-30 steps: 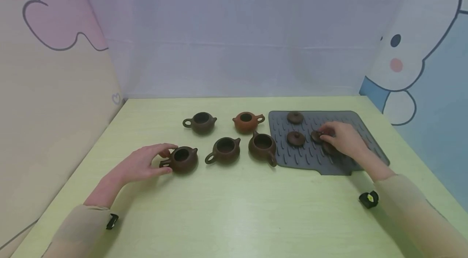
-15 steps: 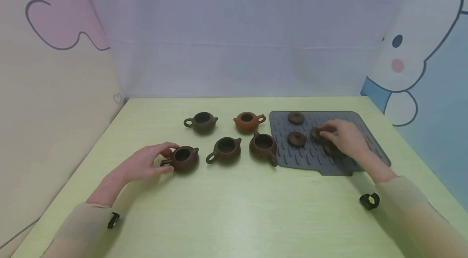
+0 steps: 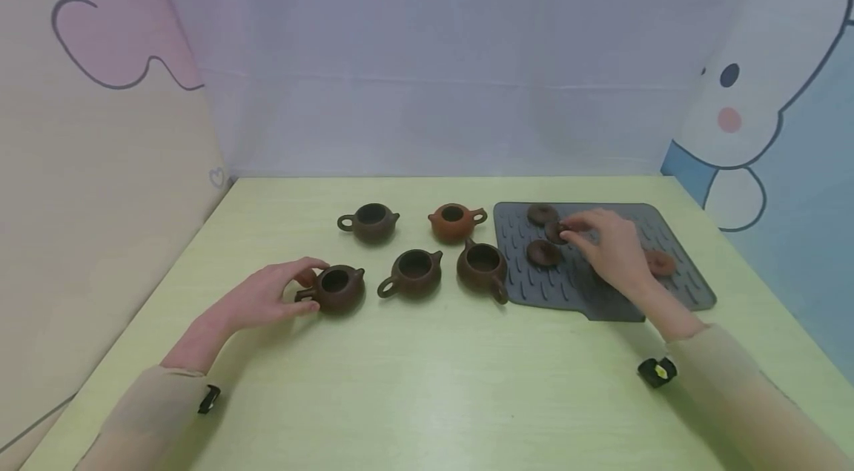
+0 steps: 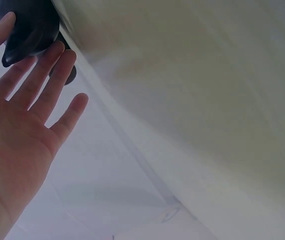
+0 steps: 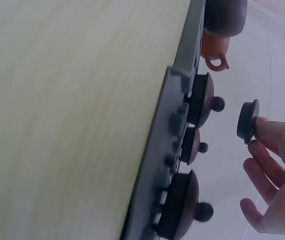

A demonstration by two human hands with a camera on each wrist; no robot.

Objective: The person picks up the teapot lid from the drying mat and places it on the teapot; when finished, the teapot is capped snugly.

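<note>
At the left of the table my left hand (image 3: 256, 297) holds a dark brown teapot (image 3: 343, 297) at its handle side, thumb in front and fingers behind. The left wrist view shows the thumb and fingertips at either side of this pot (image 4: 32, 30), the little finger apart from it. Its top is uncovered. Over the grey mat (image 3: 567, 293) my right hand (image 3: 617, 252) pinches a small teapot lid (image 3: 555, 232) by its knob. In the right wrist view this lid (image 5: 246, 120) hangs above the mat, apart from the other lids.
Lidless teapots stand between the hands: two brown ones (image 3: 416, 282) (image 3: 482, 274) in front, a dark one (image 3: 371, 226) and an orange-brown one (image 3: 451, 226) behind. On the mat lie more lids (image 3: 543, 214) (image 3: 543, 254) (image 3: 660, 262). A fabric backdrop (image 3: 427, 85) closes the far side.
My right hand has lifted the small lid off the mat and moved it left, uncovering a reddish lid at the right. The left hand stays at its teapot.
</note>
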